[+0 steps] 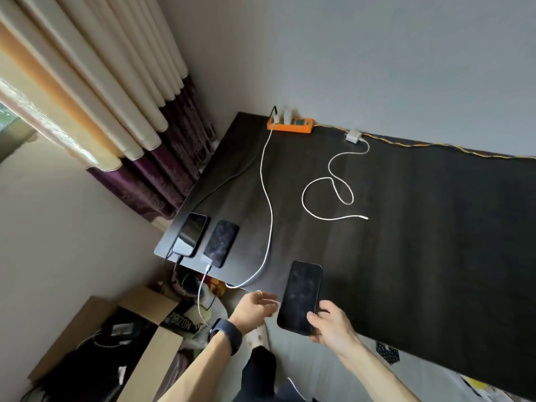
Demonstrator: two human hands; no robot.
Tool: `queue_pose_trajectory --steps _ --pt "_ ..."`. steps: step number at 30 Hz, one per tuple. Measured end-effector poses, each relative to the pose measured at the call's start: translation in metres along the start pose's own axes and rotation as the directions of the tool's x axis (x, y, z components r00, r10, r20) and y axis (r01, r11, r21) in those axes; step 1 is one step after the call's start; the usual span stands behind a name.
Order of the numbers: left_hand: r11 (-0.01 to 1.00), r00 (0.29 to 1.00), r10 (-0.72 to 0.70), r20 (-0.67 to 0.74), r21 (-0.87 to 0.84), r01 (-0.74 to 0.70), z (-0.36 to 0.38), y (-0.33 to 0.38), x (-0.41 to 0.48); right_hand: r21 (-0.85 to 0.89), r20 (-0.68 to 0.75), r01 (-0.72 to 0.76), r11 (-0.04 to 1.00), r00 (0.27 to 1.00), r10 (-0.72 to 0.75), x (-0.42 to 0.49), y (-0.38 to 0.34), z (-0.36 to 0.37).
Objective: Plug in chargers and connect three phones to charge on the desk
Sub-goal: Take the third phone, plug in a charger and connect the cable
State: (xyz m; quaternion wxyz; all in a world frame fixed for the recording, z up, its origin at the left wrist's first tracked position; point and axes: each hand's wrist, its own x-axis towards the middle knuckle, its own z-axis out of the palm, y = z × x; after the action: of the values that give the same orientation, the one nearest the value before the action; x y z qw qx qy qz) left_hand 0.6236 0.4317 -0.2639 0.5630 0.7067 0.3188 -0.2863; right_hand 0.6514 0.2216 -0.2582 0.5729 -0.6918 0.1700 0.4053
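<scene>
Right hand point(330, 326) fingers grasp third phone point(300, 295) at 6 o'clock, over worktop point(420, 227) edge. Left hand point(253, 309) fingers curled; contents cannot be told. First phone point(191, 235) and second phone point(221, 242), both cabled, at 9 o'clock.

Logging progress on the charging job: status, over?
Left grip pinching white cable end. Right grip holding third phone, not yet plugged. Other two phones cabled at desk corner. Spare charger lying loose.

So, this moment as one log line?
left hand: pinches white cable | right hand: holds third phone | other two phones: cabled, on desk
</scene>
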Motion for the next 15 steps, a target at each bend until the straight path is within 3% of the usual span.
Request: queue_pose_trajectory --steps 3,6,8,11,15 --pt "0.975 0.977 0.065 -0.203 0.221 -0.019 -0.077 -0.008 0.04 -0.048 -0.031 0.007 0.999 0.999 -0.009 0.039 -0.024 0.058" --pt "0.851 0.933 0.221 -0.284 0.523 -0.042 -0.136 -0.001 0.063 -0.12 -0.08 0.033 0.992 0.996 -0.043 0.076 -0.048 0.1" --pt "0.694 0.928 0.292 -0.232 0.719 -0.039 -0.168 0.003 0.079 -0.134 -0.111 0.021 0.991 0.993 -0.036 0.099 -0.065 0.13" --pt "0.451 0.958 0.273 -0.087 0.891 -0.047 -0.196 0.004 0.102 -0.175 -0.174 -0.005 0.985 0.984 -0.026 0.127 -0.084 0.165" --pt "0.302 0.973 0.224 0.05 0.946 -0.118 -0.208 -0.001 0.121 -0.206 -0.214 -0.062 0.977 0.977 0.016 0.147 -0.095 0.194"
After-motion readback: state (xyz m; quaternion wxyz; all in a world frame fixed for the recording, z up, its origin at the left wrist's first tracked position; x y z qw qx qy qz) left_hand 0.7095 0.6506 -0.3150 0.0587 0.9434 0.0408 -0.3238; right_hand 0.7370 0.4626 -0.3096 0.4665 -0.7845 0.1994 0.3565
